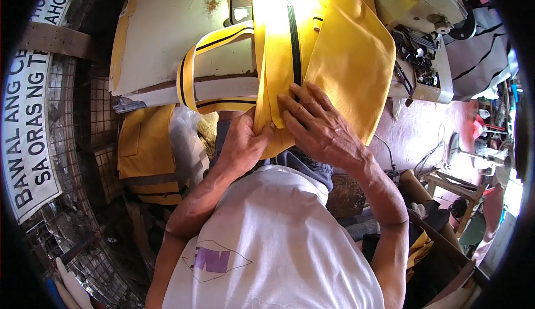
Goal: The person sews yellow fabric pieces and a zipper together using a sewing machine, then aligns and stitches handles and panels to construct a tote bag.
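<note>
Yellow fabric (354,58) lies across the sewing table (173,30) and hangs over its front edge, with a black zipper (293,41) running lengthwise through it. A yellow strap with a dark stripe (188,69) loops out to the left. My left hand (245,139) grips the near edge of the fabric between thumb and fingers. To the right, my right hand (320,122) rests flat on the fabric by the zipper's near end, fingers stretched out. Bright light washes out the far part of the zipper strip.
The sewing machine (418,2) stands at the upper right, with small metal parts (421,58) beside it. More yellow fabric (146,142) hangs below the table at left. A wire mesh with a sign (33,125) is at far left, and a wooden stool (454,192) at right.
</note>
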Demonstrator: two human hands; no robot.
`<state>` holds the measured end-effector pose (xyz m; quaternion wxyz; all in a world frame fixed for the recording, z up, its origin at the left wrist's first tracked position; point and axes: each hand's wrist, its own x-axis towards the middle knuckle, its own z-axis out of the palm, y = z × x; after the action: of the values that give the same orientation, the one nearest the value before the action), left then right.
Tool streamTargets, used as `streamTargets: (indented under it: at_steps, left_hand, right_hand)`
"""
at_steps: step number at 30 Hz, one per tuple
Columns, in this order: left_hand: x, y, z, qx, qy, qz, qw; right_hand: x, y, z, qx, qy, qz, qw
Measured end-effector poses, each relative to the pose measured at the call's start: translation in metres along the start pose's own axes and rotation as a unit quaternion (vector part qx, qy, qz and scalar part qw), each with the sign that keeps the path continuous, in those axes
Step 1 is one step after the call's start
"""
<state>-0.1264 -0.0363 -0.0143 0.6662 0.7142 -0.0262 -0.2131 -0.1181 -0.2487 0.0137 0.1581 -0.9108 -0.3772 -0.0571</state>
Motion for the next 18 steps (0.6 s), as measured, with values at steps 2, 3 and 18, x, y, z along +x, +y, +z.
streamTargets:
  at_steps: [2, 3, 18]
  left_hand:
    - [-0.001, -0.003, 0.000, -0.014, -0.002, 0.006, 1.000]
    - [-0.001, -0.005, -0.001, -0.014, 0.001, -0.003, 1.000]
    - [-0.002, 0.012, 0.004, 0.014, 0.016, -0.035, 0.999]
  right_hand:
    - [0.000, -0.002, -0.001, -0.013, -0.008, 0.001, 1.000]
    - [0.000, -0.002, -0.001, -0.021, -0.006, -0.002, 1.000]
    - [-0.014, -0.056, -0.028, -0.117, -0.021, 0.048, 0.992]
